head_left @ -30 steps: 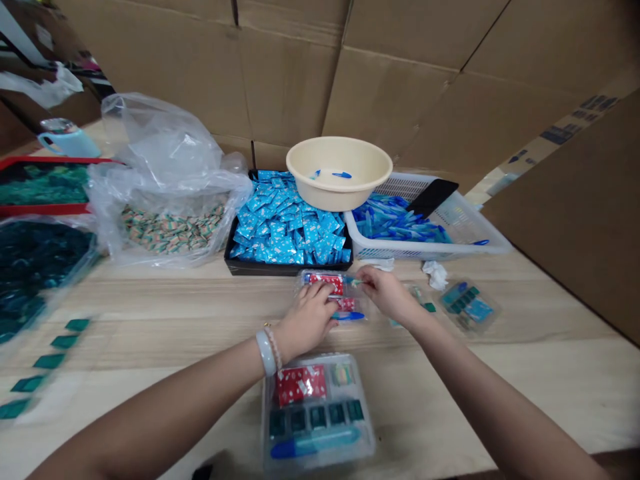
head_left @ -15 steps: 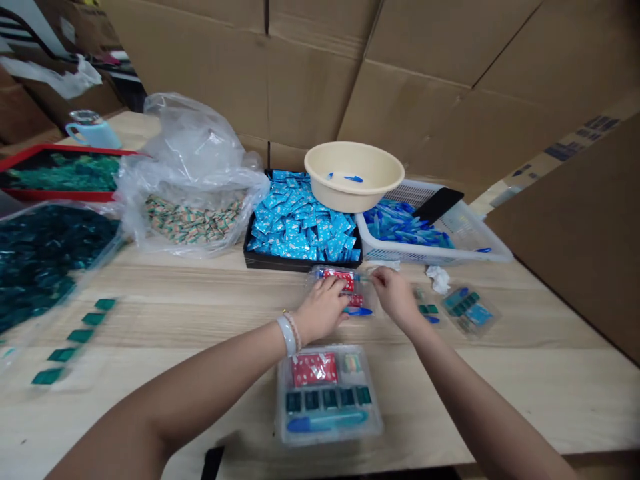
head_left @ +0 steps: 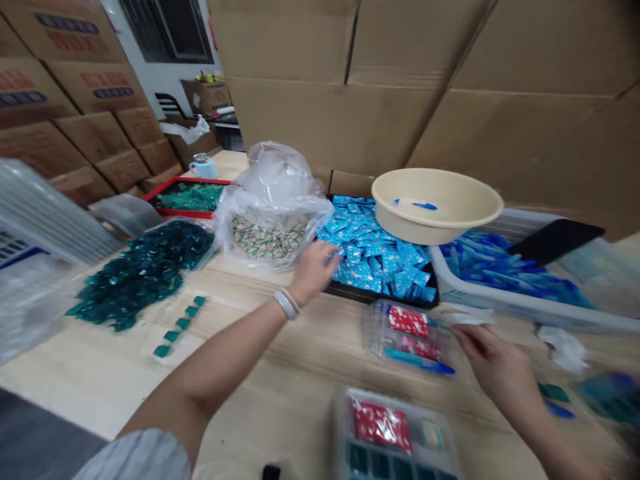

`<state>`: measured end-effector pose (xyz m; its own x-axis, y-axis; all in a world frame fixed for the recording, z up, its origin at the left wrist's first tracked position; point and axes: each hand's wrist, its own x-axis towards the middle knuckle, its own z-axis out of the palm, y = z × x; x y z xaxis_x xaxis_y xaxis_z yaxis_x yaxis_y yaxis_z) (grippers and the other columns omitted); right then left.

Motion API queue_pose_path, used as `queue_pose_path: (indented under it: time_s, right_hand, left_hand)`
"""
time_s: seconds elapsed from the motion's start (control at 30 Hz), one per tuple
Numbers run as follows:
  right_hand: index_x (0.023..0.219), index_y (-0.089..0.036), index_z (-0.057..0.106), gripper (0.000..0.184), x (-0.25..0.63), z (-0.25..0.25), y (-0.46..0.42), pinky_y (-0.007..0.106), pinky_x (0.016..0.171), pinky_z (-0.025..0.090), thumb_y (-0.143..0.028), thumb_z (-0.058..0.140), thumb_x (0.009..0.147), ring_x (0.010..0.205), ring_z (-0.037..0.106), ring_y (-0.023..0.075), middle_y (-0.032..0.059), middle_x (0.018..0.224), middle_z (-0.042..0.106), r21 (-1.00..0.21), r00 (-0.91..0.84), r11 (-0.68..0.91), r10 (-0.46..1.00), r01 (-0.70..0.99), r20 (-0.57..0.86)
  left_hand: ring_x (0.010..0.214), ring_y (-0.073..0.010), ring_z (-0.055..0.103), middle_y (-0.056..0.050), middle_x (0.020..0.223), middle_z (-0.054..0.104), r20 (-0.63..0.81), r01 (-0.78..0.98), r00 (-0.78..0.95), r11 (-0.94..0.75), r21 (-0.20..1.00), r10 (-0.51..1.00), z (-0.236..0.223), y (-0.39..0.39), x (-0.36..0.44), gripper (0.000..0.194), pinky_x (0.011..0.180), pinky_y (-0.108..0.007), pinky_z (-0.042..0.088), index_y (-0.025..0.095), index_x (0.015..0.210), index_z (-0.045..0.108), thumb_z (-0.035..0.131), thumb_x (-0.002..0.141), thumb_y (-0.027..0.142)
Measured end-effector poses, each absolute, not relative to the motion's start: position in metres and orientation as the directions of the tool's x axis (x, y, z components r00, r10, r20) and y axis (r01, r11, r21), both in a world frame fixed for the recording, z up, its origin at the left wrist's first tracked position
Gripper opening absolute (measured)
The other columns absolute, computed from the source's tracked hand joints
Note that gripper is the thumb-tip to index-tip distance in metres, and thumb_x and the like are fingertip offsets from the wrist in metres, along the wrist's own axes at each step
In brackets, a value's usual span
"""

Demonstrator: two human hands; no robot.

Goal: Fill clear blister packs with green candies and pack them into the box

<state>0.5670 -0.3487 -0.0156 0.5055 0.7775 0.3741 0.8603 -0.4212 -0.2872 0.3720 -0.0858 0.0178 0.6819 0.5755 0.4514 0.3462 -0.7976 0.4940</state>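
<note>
1. The left hand [head_left: 314, 272] reached out with loosely curled fingers to the near edge of blue foil sachets [head_left: 373, 257] heaped in a black tray [head_left: 381, 295]; I cannot tell whether it pinched one.
2. The right hand [head_left: 493, 365], blurred, had slightly bent fingers just beside a clear plastic tray [head_left: 385, 340] holding red packets [head_left: 409, 321] on the desk [head_left: 305, 373]; I cannot tell whether it gripped anything.
3. A beige basin [head_left: 430, 230] stood at the black tray's far side.
</note>
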Motion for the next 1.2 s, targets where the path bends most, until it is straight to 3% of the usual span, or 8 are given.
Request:
queue_pose_path:
  time_s: [0.07, 0.27, 0.5, 0.63, 0.8, 0.97, 1.1, 1.2]
  right_hand:
    - [0.064, -0.019, 0.056, 0.042, 0.559, -0.002, -0.344, 0.028, 0.049, 0.038, -0.05, 0.034, 0.079, 0.053, 0.053, 0.017, 0.0032, 0.06, 0.055, -0.277, 0.521, -0.443, 0.758, 0.853, 0.393]
    - [0.075, -0.02, 0.058, 0.035, 0.528, 0.025, -0.301, 0.027, 0.057, 0.042, -0.048, 0.038, 0.079, 0.062, 0.058, 0.017, 0.0032, 0.069, 0.061, -0.313, 0.358, -0.231, 0.816, 0.921, 0.454]
    - [0.078, -0.021, 0.057, 0.021, 0.506, 0.033, -0.252, 0.024, 0.058, 0.042, -0.035, 0.043, 0.082, 0.063, 0.057, 0.0144, 0.0019, 0.069, 0.06, -0.36, 0.225, -0.073, 0.889, 0.93, 0.399]
    - [0.077, -0.02, 0.057, 0.02, 0.483, 0.04, -0.204, 0.026, 0.061, 0.043, -0.031, 0.041, 0.083, 0.066, 0.056, 0.0147, 0.003, 0.07, 0.06, -0.432, 0.164, 0.013, 0.915, 0.902, 0.369]
    - [0.075, -0.019, 0.058, 0.022, 0.454, 0.042, -0.149, 0.026, 0.062, 0.043, -0.027, 0.039, 0.083, 0.067, 0.055, 0.0147, 0.0039, 0.072, 0.06, -0.492, 0.073, 0.101, 0.944, 0.864, 0.323]
    - [0.078, -0.019, 0.059, 0.022, 0.443, 0.036, -0.131, 0.026, 0.063, 0.042, -0.025, 0.039, 0.083, 0.068, 0.055, 0.0146, 0.0038, 0.073, 0.06, -0.501, 0.014, 0.12, 0.967, 0.857, 0.256]
    - [0.077, -0.019, 0.06, 0.021, 0.443, 0.031, -0.13, 0.026, 0.063, 0.041, -0.023, 0.04, 0.082, 0.067, 0.055, 0.0142, 0.0032, 0.072, 0.06, -0.521, 0.019, 0.097, 0.977, 0.848, 0.212]
    - [0.078, -0.019, 0.06, 0.02, 0.443, 0.031, -0.131, 0.026, 0.063, 0.041, -0.023, 0.04, 0.082, 0.067, 0.054, 0.0144, 0.0035, 0.072, 0.059, -0.539, 0.027, 0.086, 0.98, 0.838, 0.198]
  left_hand:
    - [0.087, -0.016, 0.055, -0.007, 0.093, 0.062, 0.219, 0.668, 0.448, -0.487, 0.562, 0.867, 0.008, -0.024, 0.352, 0.026, 0.077, -0.024, 0.04, 0.014, 0.092, 0.061, 0.04, 0.081, 0.026]
    - [0.078, -0.0223, 0.059, -0.015, 0.078, 0.065, 0.047, 0.84, 0.225, -0.218, 0.497, 0.973, -0.043, 0.067, 0.328, 0.025, 0.068, -0.028, 0.042, 0.009, 0.077, 0.065, 0.048, 0.074, 0.026]
    - [0.082, -0.0193, 0.058, -0.011, 0.085, 0.065, 0.094, 0.814, 0.271, -0.28, 0.51, 0.958, -0.062, 0.076, 0.329, 0.023, 0.072, -0.026, 0.041, 0.014, 0.083, 0.065, 0.048, 0.073, 0.027]
    - [0.081, -0.0157, 0.058, -0.006, 0.086, 0.065, 0.136, 0.765, 0.331, -0.35, 0.541, 0.934, -0.061, 0.079, 0.318, 0.023, 0.072, -0.023, 0.041, 0.016, 0.087, 0.064, 0.045, 0.076, 0.026]
    - [0.083, -0.0168, 0.057, -0.008, 0.088, 0.063, 0.17, 0.772, 0.285, -0.33, 0.543, 0.944, -0.06, 0.086, 0.314, 0.031, 0.076, -0.026, 0.041, 0.014, 0.102, 0.057, 0.039, 0.078, 0.018]
    - [0.094, -0.0202, 0.053, -0.012, 0.101, 0.056, 0.183, 0.778, 0.278, -0.333, 0.532, 0.943, -0.057, 0.095, 0.323, 0.029, 0.084, -0.029, 0.038, 0.014, 0.091, 0.063, 0.039, 0.076, 0.016]
    - [0.096, -0.0248, 0.051, -0.015, 0.097, 0.057, 0.134, 0.769, 0.279, -0.305, 0.562, 0.951, -0.056, 0.099, 0.333, 0.026, 0.086, -0.033, 0.036, 0.01, 0.082, 0.064, 0.047, 0.072, 0.026]
    - [0.093, -0.0245, 0.052, -0.015, 0.09, 0.06, 0.072, 0.743, 0.279, -0.263, 0.616, 0.958, -0.051, 0.103, 0.334, 0.021, 0.084, -0.032, 0.037, 0.009, 0.076, 0.064, 0.049, 0.07, 0.023]
